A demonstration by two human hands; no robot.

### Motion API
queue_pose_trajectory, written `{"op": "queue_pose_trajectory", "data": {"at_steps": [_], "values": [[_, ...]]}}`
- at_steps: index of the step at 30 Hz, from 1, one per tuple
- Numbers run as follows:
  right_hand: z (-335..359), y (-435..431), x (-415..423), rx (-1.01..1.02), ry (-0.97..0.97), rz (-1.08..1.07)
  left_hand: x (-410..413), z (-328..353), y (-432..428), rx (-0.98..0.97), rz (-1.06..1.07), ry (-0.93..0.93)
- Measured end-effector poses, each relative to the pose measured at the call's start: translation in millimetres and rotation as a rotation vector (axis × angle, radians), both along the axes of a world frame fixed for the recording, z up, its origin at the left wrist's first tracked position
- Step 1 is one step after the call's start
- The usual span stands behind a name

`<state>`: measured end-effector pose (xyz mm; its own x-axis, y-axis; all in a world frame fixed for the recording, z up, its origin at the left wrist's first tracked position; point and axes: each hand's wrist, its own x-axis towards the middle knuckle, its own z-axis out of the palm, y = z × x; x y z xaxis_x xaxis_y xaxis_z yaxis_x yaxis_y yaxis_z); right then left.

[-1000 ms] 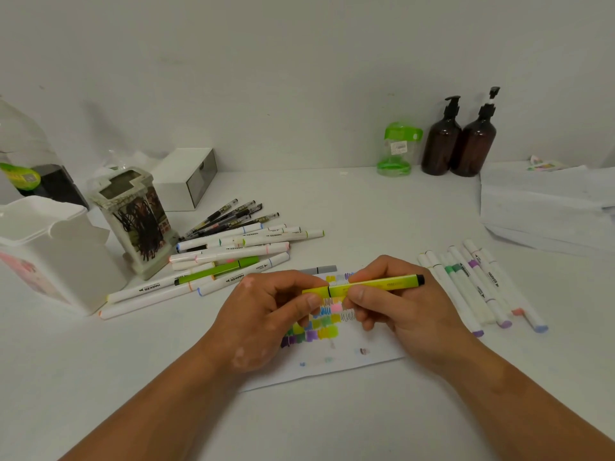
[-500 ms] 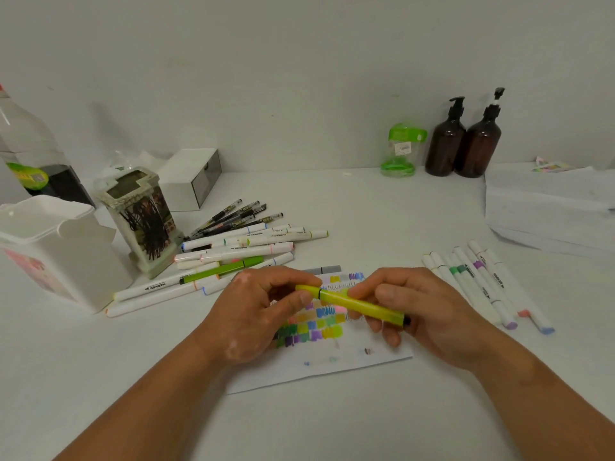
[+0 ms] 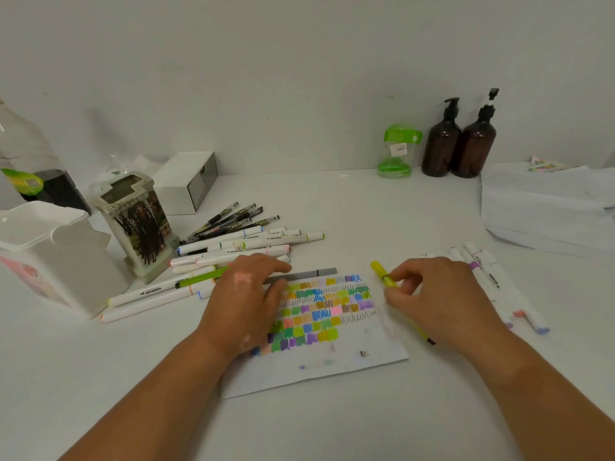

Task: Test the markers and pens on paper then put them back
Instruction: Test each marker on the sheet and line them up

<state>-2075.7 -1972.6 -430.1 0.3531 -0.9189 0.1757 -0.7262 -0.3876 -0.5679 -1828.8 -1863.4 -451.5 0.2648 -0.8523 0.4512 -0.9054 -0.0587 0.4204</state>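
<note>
While our left hand (image 3: 246, 301) lies flat, fingers relaxed, on the scribbled paper sheet (image 3: 332, 371), our right hand (image 3: 439, 301) pinches a slim yellow pen (image 3: 382, 274).

Backdrop: plain off-white wall (image 3: 299, 78), matte, a few faint scuffs. It meets a white counter (image 3: 332, 427) along a straight horizontal line. Counter surface is smooth and uniform. Light is soft and even, shadows diffuse. Faint grey shadows on the wall at far left.

Against the wall, right of centre: two amber pump bottles (image 3: 441, 148) with black pumps, side by side and touching. Just left of them, a clear jar (image 3: 397, 151) with green lid and green base. Far right: stack of white paper (image 3: 545, 211). Left, near the wall: white box (image 3: 186, 184), dark open face toward the right. Far left edge: clear plastic bottle (image 3: 23, 154), green label.
</note>
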Motion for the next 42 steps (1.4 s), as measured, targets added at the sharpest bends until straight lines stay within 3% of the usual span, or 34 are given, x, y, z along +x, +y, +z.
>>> {"op": "queue_pose_trajectory", "data": {"at_steps": [5,10,12,15,19,21,27,36,39,42], "values": [[-5,-6,-6,-0.012,0.232,-0.137,3,-8,-10,0.072,0.063,-0.071],[-6,-11,-10,-0.028,0.328,-0.211,7,-14,-13,0.127,0.088,-0.114],[-7,-11,-10,-0.069,0.299,-0.215,8,-14,-14,0.157,0.074,-0.117],[-7,-7,-4,-0.143,0.073,-0.151,6,-11,-14,0.135,0.064,-0.075],[-6,10,11,-0.147,-0.197,0.101,-5,1,-9,-0.029,0.028,0.225],[-7,19,18,-0.122,-0.262,0.22,-11,6,-5,-0.019,-0.019,0.42],[-10,35,31,0.061,-0.363,0.415,-27,12,3,-0.035,-0.39,0.916],[-11,22,24,0.182,-0.501,0.32,-15,8,4,-0.061,-0.408,1.161],[-11,17,19,0.212,-0.544,0.268,-13,9,6,-0.053,-0.366,1.044],[-10,18,20,0.276,-0.589,0.273,-17,6,9,0.037,-0.243,0.582]]}}
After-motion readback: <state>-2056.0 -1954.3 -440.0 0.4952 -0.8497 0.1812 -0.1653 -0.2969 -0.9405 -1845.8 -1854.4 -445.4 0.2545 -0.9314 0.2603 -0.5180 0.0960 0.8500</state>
